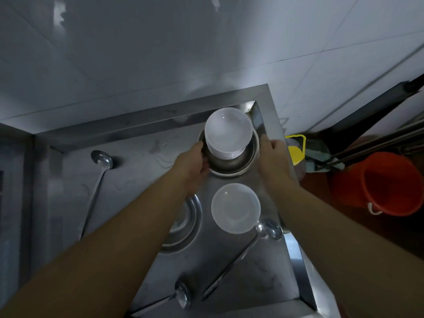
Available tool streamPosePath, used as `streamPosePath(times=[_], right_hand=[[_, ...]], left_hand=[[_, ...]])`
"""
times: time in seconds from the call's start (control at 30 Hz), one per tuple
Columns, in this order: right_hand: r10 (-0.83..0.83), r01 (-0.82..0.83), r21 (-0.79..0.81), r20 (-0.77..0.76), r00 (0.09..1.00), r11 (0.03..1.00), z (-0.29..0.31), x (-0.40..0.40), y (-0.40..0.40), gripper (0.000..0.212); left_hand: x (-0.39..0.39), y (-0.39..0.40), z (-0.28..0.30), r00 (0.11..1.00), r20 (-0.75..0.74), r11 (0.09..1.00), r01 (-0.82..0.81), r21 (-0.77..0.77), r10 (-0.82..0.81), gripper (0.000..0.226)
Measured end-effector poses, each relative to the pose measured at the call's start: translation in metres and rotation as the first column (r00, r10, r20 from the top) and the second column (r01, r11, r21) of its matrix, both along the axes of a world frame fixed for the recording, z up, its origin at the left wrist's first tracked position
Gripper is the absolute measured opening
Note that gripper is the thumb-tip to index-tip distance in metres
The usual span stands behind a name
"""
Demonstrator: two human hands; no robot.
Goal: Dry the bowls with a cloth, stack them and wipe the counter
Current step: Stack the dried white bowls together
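A steel counter [142,161] stands against a white tiled wall [137,53], ladles scattered on it. At the far right corner a stack of white bowls [226,133] sits in a metal basin [238,165] — the left hand [195,167] grips its left rim, the right hand [274,159] curls over its right rim. A single white bowl [235,211] lies nearer, between the forearms — an orange bucket [387,182] stands on the floor.

We are seeing three steel ladles lying about: one [102,159] at the left, one [269,229] at the right, one [182,294] nearest us. An orange bucket [387,182] is standing on the floor, near a yellow-lidded jug [296,150].
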State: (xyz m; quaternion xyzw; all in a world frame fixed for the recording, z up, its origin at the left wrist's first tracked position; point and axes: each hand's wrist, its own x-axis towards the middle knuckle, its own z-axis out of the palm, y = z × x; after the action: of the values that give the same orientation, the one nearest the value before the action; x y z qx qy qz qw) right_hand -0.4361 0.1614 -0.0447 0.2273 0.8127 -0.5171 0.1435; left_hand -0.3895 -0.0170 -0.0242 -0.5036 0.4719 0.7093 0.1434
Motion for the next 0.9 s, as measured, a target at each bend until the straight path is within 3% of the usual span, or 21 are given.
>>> streamPosePath(times=[0.13, 0.3, 0.43, 0.7, 0.8, 0.9], right_hand=[[0.133, -0.118, -0.096, 0.160, 0.978, 0.988, -0.017, 0.046, 0.028, 0.040], [0.280, -0.246, -0.143, 0.313, 0.908, 0.959, -0.030, 0.084, 0.047, 0.053], [0.196, -0.152, -0.154, 0.336, 0.921, 0.976, -0.029, 0.102, 0.045, 0.052], [0.120, 0.012, -0.295, 0.427, 0.896, 0.955, -0.029, 0.105, 0.043, 0.035], [0.135, -0.022, -0.266, 0.415, 0.900, 0.964, -0.015, 0.105, 0.041, 0.039], [0.206, -0.126, -0.244, 0.335, 0.919, 0.961, 0.008, 0.102, 0.041, 0.058]], left_hand=[[0.048, 0.008, -0.005, 0.999, 0.028, 0.998, 0.029, -0.057, -0.027, 0.028], [0.097, 0.031, -0.013, 0.995, 0.074, 0.996, 0.068, -0.051, -0.065, 0.028], [0.129, 0.059, -0.016, 0.997, 0.058, 0.993, -0.055, 0.101, 0.049, 0.025], [0.135, 0.074, -0.008, 0.994, 0.058, 0.991, -0.095, 0.095, 0.090, 0.025], [0.134, 0.073, -0.003, 0.996, 0.041, 0.994, -0.088, 0.071, 0.085, 0.026], [0.130, 0.071, 0.013, 0.998, -0.018, 0.998, -0.056, 0.024, 0.057, 0.027]])
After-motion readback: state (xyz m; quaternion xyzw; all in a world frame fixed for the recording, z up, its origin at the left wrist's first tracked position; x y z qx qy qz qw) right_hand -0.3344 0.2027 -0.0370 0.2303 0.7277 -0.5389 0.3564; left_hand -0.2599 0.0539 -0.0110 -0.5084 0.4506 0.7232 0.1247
